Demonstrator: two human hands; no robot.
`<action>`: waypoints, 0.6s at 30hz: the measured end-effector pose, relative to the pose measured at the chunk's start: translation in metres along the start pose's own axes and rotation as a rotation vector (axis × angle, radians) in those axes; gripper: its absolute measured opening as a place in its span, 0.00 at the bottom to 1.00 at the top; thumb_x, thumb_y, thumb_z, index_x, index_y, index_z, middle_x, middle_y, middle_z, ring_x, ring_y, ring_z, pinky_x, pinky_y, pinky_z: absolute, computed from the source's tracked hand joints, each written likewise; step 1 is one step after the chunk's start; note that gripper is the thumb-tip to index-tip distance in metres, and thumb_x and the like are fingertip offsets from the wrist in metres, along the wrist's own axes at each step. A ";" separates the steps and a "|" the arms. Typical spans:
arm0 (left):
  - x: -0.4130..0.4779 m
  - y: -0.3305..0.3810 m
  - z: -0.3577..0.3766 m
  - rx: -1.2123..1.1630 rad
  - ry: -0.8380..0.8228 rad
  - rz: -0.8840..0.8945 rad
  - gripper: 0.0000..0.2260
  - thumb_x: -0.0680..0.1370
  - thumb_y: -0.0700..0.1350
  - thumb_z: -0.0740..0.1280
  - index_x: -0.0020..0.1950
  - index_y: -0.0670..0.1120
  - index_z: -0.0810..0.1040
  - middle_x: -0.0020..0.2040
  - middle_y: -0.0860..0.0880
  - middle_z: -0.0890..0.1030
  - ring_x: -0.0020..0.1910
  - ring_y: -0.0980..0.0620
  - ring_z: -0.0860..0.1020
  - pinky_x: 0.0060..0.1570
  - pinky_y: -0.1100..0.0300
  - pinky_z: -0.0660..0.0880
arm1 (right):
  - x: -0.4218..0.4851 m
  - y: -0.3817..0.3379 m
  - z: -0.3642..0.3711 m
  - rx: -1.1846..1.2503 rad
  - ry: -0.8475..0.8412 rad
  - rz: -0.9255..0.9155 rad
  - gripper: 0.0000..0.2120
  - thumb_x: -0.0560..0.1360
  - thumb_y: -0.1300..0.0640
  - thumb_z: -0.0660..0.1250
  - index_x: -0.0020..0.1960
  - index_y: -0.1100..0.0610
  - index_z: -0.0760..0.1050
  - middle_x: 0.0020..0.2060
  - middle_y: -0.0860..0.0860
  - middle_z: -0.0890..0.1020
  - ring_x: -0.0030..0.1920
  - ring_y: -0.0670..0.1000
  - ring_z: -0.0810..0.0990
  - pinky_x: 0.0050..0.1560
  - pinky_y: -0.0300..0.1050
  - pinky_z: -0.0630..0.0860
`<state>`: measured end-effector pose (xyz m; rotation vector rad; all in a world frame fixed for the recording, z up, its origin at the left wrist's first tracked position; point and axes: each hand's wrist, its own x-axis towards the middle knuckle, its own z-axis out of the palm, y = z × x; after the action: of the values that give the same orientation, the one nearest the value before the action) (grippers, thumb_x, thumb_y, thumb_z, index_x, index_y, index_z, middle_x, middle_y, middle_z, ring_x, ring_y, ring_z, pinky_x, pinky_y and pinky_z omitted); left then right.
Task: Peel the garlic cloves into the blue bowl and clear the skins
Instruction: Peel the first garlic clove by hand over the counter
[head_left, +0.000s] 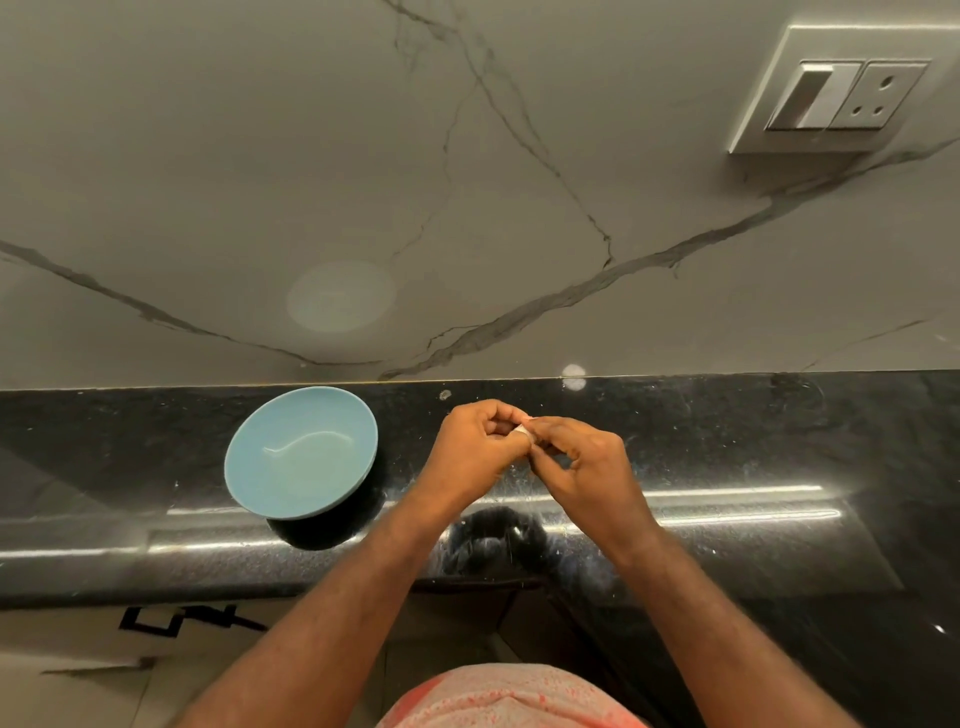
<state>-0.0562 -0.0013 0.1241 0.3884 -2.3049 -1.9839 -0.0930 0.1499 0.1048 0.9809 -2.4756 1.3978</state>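
Head view: person stands at a black counter (727, 447), both hands raised over it, just right of the blue bowl (291, 467).
Garlic clove (523, 431): small pale bit pinched btwn the two hands, right of the bowl and above the counter; mostly hidden by fingers.
Handling (my guess): v. light, firm core; skin dry & papery, prob. tears off in flakes; peeled flesh likely a bit tacky. Best held by the ends, w/ a nail worked under the skin at the root end.
Left hand (475, 452): the one nearer the bowl; fingers curled in, tips gripping the clove.
Right hand (589, 462): fingers bent, thumb & forefinger on the clove's other side; picking skin or only holding, can't tell.
Bowl: sits on the counter; no cloves seen inside.
Skins: none clearly visible; a pale speck (444, 395) lies right of the bowl, too small to name.
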 end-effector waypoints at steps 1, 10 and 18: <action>0.000 0.001 -0.002 -0.043 -0.029 -0.008 0.06 0.75 0.36 0.71 0.50 0.43 0.83 0.43 0.45 0.86 0.45 0.48 0.85 0.49 0.56 0.82 | 0.001 0.001 -0.001 0.004 -0.003 0.001 0.11 0.76 0.63 0.72 0.58 0.58 0.83 0.51 0.49 0.85 0.51 0.41 0.83 0.53 0.34 0.79; 0.001 0.000 -0.010 -0.045 -0.094 0.047 0.08 0.76 0.38 0.72 0.54 0.42 0.84 0.47 0.47 0.86 0.47 0.52 0.85 0.47 0.61 0.81 | 0.008 0.003 -0.007 -0.031 -0.070 -0.055 0.13 0.74 0.62 0.74 0.58 0.59 0.83 0.52 0.51 0.86 0.51 0.43 0.84 0.54 0.34 0.79; 0.001 -0.010 -0.005 0.101 -0.055 0.067 0.06 0.76 0.36 0.69 0.51 0.44 0.82 0.43 0.47 0.85 0.44 0.48 0.84 0.50 0.50 0.82 | 0.006 0.006 -0.002 -0.096 -0.101 -0.097 0.14 0.74 0.62 0.75 0.59 0.59 0.83 0.53 0.52 0.86 0.54 0.44 0.84 0.57 0.37 0.80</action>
<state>-0.0552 -0.0073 0.1149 0.2625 -2.4238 -1.8765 -0.1018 0.1510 0.1044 1.1612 -2.5020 1.2174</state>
